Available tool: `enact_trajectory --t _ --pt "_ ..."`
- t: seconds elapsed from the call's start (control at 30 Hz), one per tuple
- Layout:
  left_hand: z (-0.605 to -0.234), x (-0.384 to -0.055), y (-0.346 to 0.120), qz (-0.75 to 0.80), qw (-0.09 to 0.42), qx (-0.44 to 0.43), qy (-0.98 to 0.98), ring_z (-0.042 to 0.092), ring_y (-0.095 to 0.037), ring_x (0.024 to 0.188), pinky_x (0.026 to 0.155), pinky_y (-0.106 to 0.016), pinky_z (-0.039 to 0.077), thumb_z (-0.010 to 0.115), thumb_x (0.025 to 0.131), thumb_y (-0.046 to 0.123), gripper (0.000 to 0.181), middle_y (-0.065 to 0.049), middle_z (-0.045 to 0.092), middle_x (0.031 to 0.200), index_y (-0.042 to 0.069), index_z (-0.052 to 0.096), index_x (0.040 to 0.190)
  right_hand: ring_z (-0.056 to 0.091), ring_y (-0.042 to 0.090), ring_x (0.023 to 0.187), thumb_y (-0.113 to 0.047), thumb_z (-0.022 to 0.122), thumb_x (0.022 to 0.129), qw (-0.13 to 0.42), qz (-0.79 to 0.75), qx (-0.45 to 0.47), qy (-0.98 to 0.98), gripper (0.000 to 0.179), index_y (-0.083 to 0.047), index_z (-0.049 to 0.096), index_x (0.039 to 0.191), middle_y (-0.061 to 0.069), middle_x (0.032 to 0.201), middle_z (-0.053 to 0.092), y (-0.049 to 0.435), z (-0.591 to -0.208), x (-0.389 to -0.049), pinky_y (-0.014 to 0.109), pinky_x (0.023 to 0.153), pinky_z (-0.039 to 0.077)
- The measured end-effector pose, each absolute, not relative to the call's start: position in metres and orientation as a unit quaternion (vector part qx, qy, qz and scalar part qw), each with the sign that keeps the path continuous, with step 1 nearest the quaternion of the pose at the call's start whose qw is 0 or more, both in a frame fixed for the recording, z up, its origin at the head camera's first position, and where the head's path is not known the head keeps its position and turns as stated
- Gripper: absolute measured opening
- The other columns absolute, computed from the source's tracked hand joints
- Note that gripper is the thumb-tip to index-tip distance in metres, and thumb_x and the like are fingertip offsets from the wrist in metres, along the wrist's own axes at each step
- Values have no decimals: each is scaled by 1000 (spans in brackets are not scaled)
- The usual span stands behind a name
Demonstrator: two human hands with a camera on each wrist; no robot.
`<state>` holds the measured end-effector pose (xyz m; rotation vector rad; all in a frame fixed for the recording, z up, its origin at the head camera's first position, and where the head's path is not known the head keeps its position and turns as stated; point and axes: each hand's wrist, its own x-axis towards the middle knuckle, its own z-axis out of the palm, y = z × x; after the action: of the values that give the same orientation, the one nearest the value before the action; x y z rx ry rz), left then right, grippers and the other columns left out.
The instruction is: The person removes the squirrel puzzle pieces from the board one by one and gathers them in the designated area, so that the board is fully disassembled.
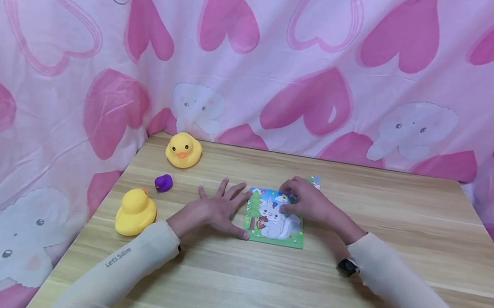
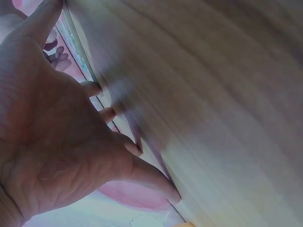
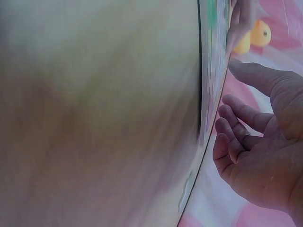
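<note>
A flat picture puzzle (image 1: 273,222) with a white squirrel and a green tree lies on the wooden table; its edge also shows in the right wrist view as a thin board (image 3: 207,80). My left hand (image 1: 221,211) spreads its fingers at the puzzle's left side, the thumb tip on the lower left corner. Over the upper right part of the picture is my right hand (image 1: 307,200), thumb and fingers bent but apart in the right wrist view, with nothing seen between them. Just behind it lies a loose puzzle piece (image 1: 314,181), partly hidden.
Along the table's left side are a yellow duck (image 1: 184,151) at the back, a small purple duck (image 1: 163,183), and another yellow duck (image 1: 135,212) near the left forearm. A pink curtain (image 1: 245,88) with hearts hangs behind the wooden table (image 1: 259,291).
</note>
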<state>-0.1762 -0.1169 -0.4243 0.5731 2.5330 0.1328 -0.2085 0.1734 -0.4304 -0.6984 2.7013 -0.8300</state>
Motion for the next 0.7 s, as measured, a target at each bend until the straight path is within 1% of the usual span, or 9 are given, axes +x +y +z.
enact_trajectory --t 0.1,0.17,0.43,0.53,0.7 --pt "-425 -176 -117 48 267 212 939 -17 -45 164 106 -97 1 66 78 88 122 8 -13 180 40 3 171 57 24 112 -23 88 87 121 -275 -238 924 46 -10 71 128 7 122 64 167 -431 -202 44 101 54" --pt "-425 -176 -116 46 267 212 939 -17 -45 164 106 -97 2 66 78 89 122 8 -13 180 40 3 171 57 24 114 -25 90 86 115 -266 -235 928 48 -11 72 128 6 125 64 165 -431 -199 44 103 54" --pt "-425 -176 -114 44 270 215 937 -17 -46 164 106 -97 2 65 77 90 123 7 -14 180 40 2 171 57 27 118 -25 90 86 106 -241 -229 937 50 -10 72 129 9 130 65 160 -432 -194 48 104 54" --pt "-424 -176 -114 44 271 214 937 -17 -46 164 106 -97 3 65 78 90 123 7 -14 180 40 2 171 58 26 117 -27 91 85 109 -231 -224 941 51 -11 72 129 8 129 65 158 -432 -195 46 103 55" --pt "-422 -176 -115 44 271 213 938 -17 -46 164 107 -96 2 66 78 88 123 7 -14 180 39 2 171 59 22 107 -26 93 83 112 -223 -221 943 50 -11 73 126 7 122 66 154 -428 -198 42 96 57"
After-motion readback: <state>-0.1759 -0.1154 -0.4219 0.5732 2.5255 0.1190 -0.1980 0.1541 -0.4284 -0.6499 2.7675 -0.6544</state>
